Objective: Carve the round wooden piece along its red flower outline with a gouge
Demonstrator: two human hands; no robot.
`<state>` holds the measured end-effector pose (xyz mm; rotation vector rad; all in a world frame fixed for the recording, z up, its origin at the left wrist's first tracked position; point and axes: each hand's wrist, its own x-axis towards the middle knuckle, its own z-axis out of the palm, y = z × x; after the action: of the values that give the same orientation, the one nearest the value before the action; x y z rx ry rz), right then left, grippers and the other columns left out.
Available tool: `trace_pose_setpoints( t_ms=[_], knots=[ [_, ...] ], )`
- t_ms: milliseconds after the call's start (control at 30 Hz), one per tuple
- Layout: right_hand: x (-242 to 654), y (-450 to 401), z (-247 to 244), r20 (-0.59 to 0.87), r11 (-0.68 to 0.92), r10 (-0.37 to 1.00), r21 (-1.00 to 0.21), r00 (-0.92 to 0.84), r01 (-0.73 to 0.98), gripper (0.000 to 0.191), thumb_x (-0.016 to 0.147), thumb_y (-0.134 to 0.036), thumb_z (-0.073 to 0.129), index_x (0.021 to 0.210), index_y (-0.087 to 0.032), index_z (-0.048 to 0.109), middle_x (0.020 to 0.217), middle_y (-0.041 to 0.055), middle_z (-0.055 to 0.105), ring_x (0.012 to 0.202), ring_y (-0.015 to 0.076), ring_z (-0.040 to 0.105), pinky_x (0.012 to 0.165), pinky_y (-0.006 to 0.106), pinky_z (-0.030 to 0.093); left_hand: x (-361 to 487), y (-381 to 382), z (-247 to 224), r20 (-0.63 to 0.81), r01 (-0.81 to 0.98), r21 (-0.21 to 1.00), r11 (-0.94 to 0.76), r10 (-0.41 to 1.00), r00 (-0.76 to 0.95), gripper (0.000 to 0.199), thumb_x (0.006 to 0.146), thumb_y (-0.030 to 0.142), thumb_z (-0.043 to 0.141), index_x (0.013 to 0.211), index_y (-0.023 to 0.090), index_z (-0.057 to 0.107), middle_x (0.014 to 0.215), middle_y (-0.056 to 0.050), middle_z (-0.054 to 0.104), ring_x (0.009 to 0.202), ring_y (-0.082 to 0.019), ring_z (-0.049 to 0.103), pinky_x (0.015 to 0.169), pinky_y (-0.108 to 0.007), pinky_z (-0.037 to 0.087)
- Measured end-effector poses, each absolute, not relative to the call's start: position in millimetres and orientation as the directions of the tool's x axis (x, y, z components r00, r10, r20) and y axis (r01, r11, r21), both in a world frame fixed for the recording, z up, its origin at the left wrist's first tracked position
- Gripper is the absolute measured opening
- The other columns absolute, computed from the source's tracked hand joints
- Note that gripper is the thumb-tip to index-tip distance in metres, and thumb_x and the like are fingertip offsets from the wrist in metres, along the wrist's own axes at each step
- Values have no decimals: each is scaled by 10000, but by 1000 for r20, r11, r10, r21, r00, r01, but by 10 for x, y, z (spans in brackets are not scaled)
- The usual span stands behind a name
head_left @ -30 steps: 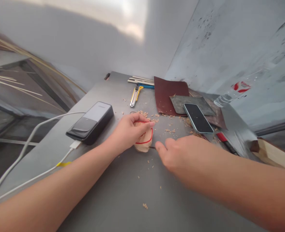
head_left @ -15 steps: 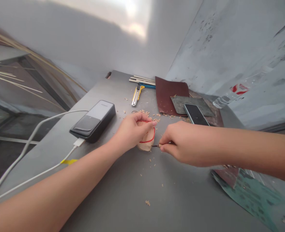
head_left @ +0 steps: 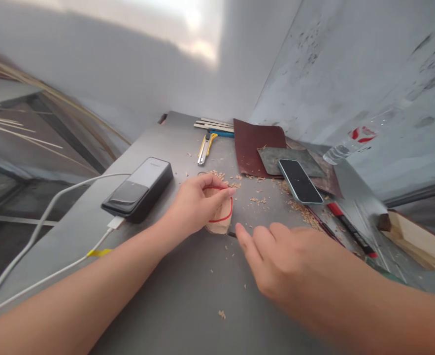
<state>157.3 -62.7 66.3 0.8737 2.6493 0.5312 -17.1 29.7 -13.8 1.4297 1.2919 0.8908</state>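
A grey table [head_left: 165, 310] bears a power bank [head_left: 139, 190]; cutter [head_left: 206, 149]; shavings [head_left: 311, 218].

Power bank [head_left: 139, 187] left, phone [head_left: 300, 181] right

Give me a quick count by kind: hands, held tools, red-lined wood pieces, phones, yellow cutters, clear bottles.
Hands: 2 (left hand, right hand)
Thin dark tool, right-held: 1
Red-lined wood piece: 1
Phone: 1
Yellow cutter: 1
Clear bottle: 1
Total: 7

The left hand [head_left: 198, 204] curls in a pinch while the right hand [head_left: 282, 259] grips, back upward, near it
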Motion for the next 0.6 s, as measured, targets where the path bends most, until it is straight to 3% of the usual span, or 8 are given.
trace_pose_setpoints(
  t_ms=[133, 233, 333, 433, 600],
  knots=[
    [1566, -603, 791, -417, 745, 666, 331, -618, 579, 554, 599, -48, 697, 1142, -139, 758, 680, 53, 601, 493, 158, 441, 437, 322, 89, -93, 215, -146, -158, 239, 965, 112, 970, 185, 301, 797, 482, 766, 819, 192, 689, 783, -18, 694, 743, -178, 607, 665, -278, 460],
    [1563, -511, 864, -572, 667, 692, 274, -440, 693, 550, 626, -25, 675, 1148, -190, 734, 678, 12, 575, 437, 122, 284, 428, 309, 104, -34, 160, -156, -175, 244, 962, 124, 964, 199, 321, 802, 510, 750, 824, 196, 685, 793, -27, 713, 750, -194, 619, 669, -294, 456],
    [1573, -434, 894, -627, 574, 707, 238, -327, 783, 495, 644, -10, 646, 1081, -231, 717, 659, -28, 526, 428, 111, 158, 435, 300, 145, -19, 141, -167, -146, 235, 967, 94, 966, 214, 329, 811, 527, 743, 843, 204, 695, 843, -36, 739, 784, -203, 638, 688, -300, 464],
    [1582, -400, 905, -657, 518, 695, 177, -291, 837, 360, 679, -25, 624, 960, -236, 699, 670, -27, 520, 437, 114, 211, 462, 297, 174, -40, 143, -180, -116, 231, 971, 64, 969, 219, 314, 823, 518, 736, 854, 207, 704, 864, -42, 750, 799, -205, 653, 694, -300, 474],
    [1542, -365, 950, -673, 532, 678, 172, -296, 829, 324, 695, -34, 629, 943, -236, 681, 705, -20, 580, 447, 122, 262, 470, 297, 189, -67, 127, -164, -104, 235, 971, 43, 962, 254, 312, 828, 517, 729, 832, 207, 694, 831, -38, 746, 726, -192, 645, 645, -290, 474]
  ],
)
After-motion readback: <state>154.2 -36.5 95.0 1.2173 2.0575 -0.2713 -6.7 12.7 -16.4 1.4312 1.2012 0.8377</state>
